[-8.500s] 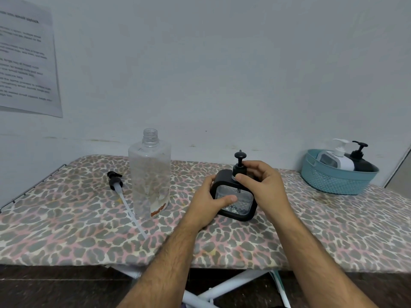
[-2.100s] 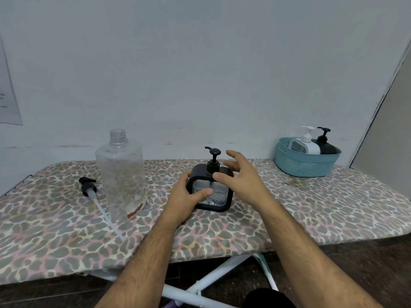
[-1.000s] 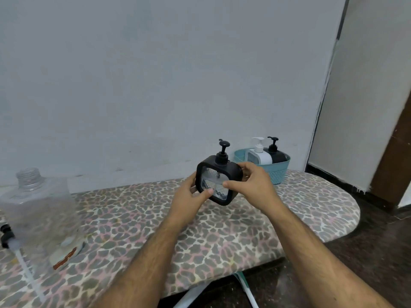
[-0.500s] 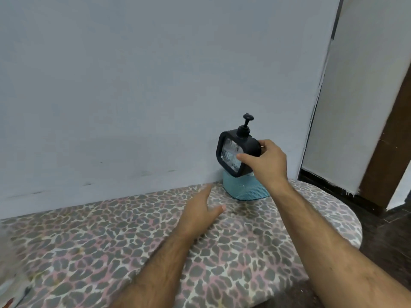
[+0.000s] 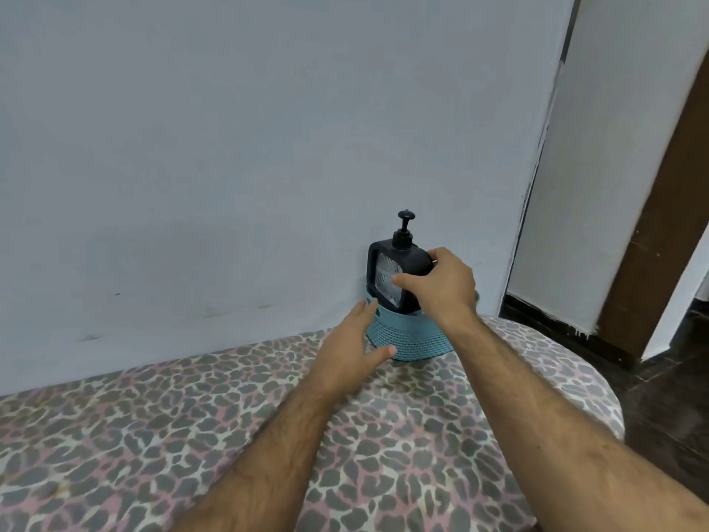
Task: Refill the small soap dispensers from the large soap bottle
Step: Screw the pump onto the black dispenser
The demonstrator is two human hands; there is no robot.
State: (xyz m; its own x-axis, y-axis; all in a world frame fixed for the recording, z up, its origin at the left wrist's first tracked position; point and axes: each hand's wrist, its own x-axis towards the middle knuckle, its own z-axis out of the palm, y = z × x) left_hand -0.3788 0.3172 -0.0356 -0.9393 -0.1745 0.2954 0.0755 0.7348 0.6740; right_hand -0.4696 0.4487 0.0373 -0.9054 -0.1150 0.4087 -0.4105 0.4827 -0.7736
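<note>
My right hand (image 5: 441, 288) grips a small black square soap dispenser (image 5: 395, 272) with a clear window and a black pump. The dispenser's lower part sits inside the teal woven basket (image 5: 406, 339) at the far right of the board, against the wall. My left hand (image 5: 351, 351) has straight fingers and touches the basket's left side and rim. The other dispensers in the basket are hidden behind my right hand and the black one. The large soap bottle is out of view.
The basket stands on an ironing board (image 5: 192, 435) with a leopard-print cover, whose rounded end is at the right. A pale wall (image 5: 230, 147) runs right behind it. Dark floor and a brown door frame (image 5: 660, 224) lie to the right.
My right hand has lowered the black dispenser from above the basket into it. My left hand has moved from the board forward to the basket's side. The view has shifted further right.
</note>
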